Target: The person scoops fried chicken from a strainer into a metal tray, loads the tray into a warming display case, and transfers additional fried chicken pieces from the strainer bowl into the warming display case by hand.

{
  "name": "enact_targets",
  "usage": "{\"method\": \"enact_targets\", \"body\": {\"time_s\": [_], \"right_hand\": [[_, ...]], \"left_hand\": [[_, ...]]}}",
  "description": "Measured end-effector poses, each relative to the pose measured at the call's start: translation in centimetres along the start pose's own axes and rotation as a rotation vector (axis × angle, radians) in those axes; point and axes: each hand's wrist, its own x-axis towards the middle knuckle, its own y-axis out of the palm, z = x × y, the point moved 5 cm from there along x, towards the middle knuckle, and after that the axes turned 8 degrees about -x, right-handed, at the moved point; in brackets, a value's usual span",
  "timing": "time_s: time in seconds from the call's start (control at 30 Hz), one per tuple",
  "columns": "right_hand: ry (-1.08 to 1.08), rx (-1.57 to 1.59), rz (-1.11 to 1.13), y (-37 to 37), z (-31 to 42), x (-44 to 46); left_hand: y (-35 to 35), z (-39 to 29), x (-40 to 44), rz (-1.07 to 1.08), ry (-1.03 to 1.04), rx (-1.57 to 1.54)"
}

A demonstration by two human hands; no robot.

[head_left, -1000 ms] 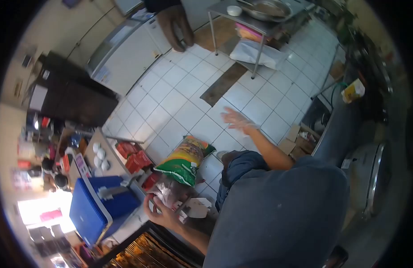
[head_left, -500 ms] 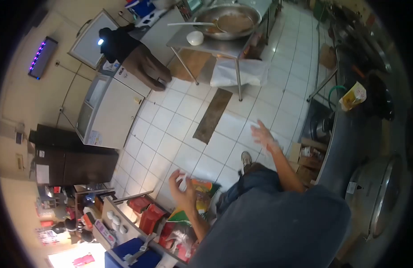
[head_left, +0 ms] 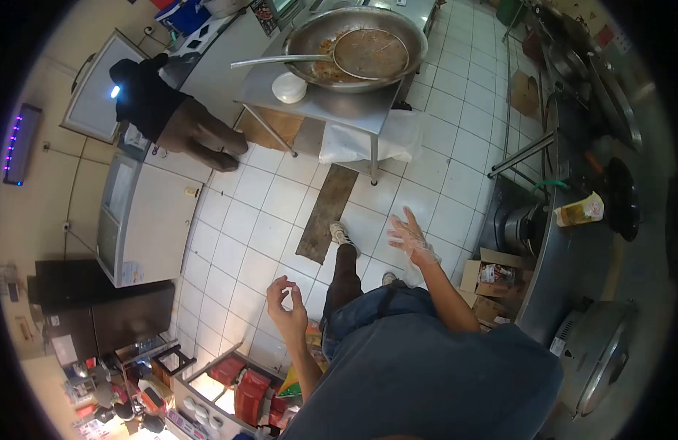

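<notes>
My left hand [head_left: 286, 304] is bare and raised over the tiled floor [head_left: 240, 246], its thumb and fingers curved with a gap between them and nothing visible in it. To its right, my right hand [head_left: 409, 238] wears a clear plastic glove with the fingers spread, holding nothing. Ahead of both hands stands a metal table [head_left: 328, 105]. On it rest a large metal pan [head_left: 299, 55] with a round strainer [head_left: 370, 53] lying across it, and a white bowl [head_left: 289, 87].
A person [head_left: 155, 106] in dark clothes bends at a chest freezer [head_left: 159, 213] with its lid raised. At right, a counter [head_left: 552, 257] holds a yellow packet [head_left: 580, 211], near open cardboard boxes [head_left: 471, 277]. Red packages [head_left: 249, 396] are at lower left.
The view has swung up toward the metal table and freezer. My left hand has come away from a clear plastic bag near the green sack; my right hand stays spread. My shoes have come into view.
</notes>
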Motion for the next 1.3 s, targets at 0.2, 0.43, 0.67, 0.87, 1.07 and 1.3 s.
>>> {"method": "enact_targets", "body": {"time_s": [0.2, 0.43, 0.67, 0.87, 1.07, 1.3], "right_hand": [[0.03, 0.095, -0.264, 2.9, 6.6, 9.7], [-0.294, 0.301, -0.259, 4.0, 17.7, 20.6], [-0.208, 0.492, -0.582, 6.8, 29.5, 30.7], [-0.429, 0.329, -1.233, 3.5, 31.7, 36.2], [-0.402, -0.127, -1.503, -0.4, 26.6, 44.6], [-0.389, 0.114, -1.557, 6.1, 29.5, 34.3]], "left_hand": [[3.7, -1.8, 19.8, 0.071, 0.223, 0.019], [13.6, -9.8, 43.8, 0.335, 0.755, 0.162], [23.9, -12.4, 60.6, 0.481, 0.728, 0.387], [29.3, -0.7, 60.8, 0.686, -0.361, -0.269], [36.4, 7.2, 60.1, 0.739, -0.722, -0.469], [39.1, 5.7, 64.0, 0.574, -0.186, -0.322]]}}
